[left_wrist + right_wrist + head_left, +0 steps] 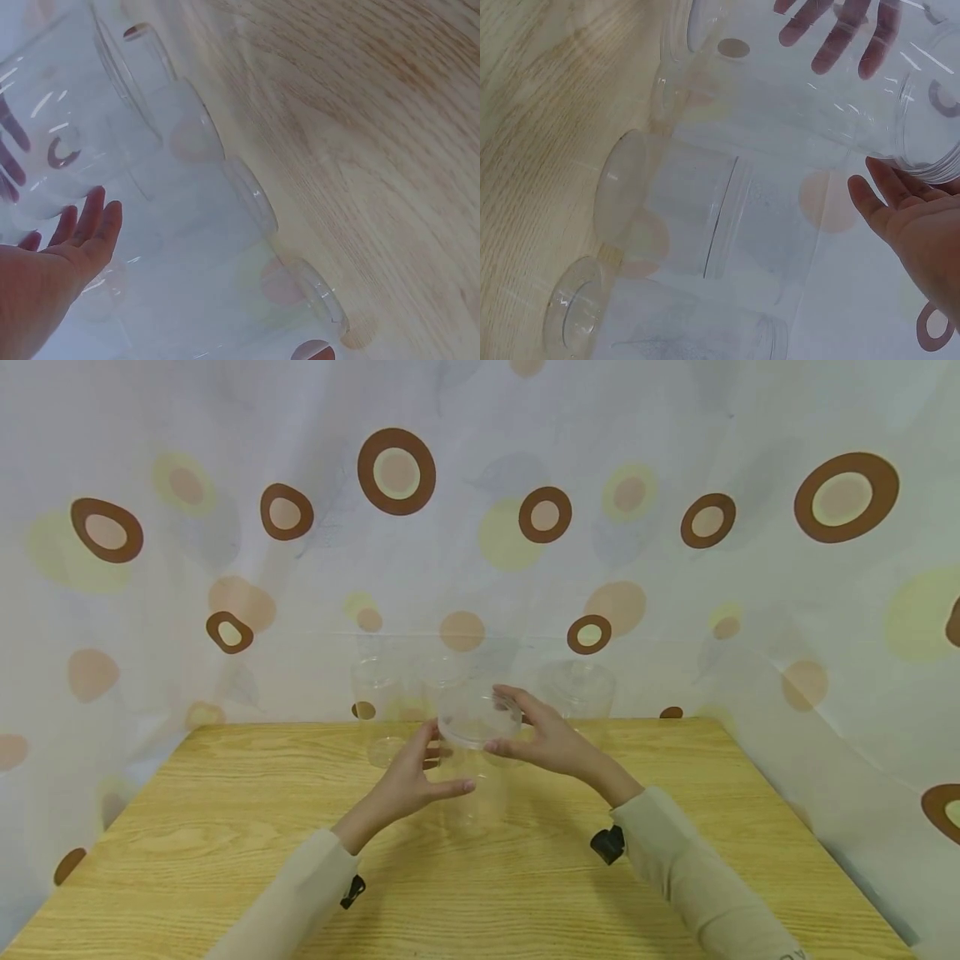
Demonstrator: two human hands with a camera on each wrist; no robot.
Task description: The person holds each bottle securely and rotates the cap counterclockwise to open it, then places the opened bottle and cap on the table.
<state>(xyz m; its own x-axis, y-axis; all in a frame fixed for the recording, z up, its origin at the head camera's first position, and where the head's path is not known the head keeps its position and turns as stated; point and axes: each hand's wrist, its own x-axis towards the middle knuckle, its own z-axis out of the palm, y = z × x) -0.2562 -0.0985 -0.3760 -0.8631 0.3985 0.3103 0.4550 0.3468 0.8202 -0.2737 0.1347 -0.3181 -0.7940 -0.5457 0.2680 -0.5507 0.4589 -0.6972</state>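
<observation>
Between my two hands is a clear plastic jar, close over the wooden table, with a ringed round top. My left hand holds its lower side, thumb across the front and fingers behind. Through the clear wall those fingers show in the right wrist view. At the top, my right hand grips the ringed edge between thumb and fingers. In the right wrist view this edge shows close ridges beside the right fingertips. Whether it is a lid or the jar's own neck I cannot tell.
Several more clear containers stand behind: one jar at the left and a wider one at the right. The wooden table ends at a patterned cloth hanging behind it.
</observation>
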